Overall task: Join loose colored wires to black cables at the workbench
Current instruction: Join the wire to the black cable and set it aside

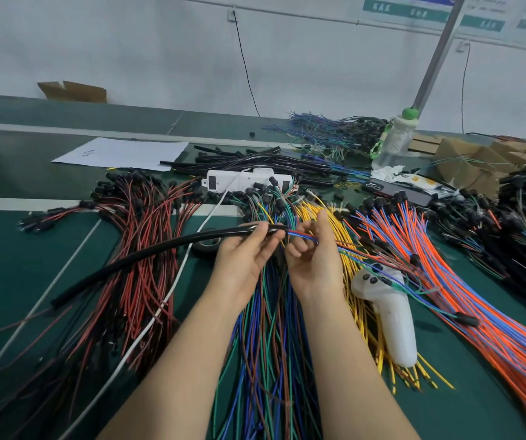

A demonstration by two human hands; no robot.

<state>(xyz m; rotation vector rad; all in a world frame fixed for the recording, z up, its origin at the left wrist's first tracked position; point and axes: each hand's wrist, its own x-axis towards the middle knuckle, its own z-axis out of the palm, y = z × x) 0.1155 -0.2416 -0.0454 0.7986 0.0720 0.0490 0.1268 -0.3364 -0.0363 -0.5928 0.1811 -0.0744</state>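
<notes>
My left hand (245,255) grips the right end of a long black cable (147,254) that curves down to the left over the bench. My right hand (314,254) pinches a thin bundle of blue, red and orange wires (299,235) right at the cable's open end, between the two hands. The wires trail off to the right over the piles. Under my forearms lies a heap of blue, green and brown wires (268,344).
Red and black wires (134,249) lie left, yellow wires (350,258) and orange and blue wires (464,281) right. A white handheld controller (393,319), a roll of black tape (206,246), a white power strip (246,181), a phone (392,189), a bottle (395,141) and cardboard boxes (464,160) crowd the green bench.
</notes>
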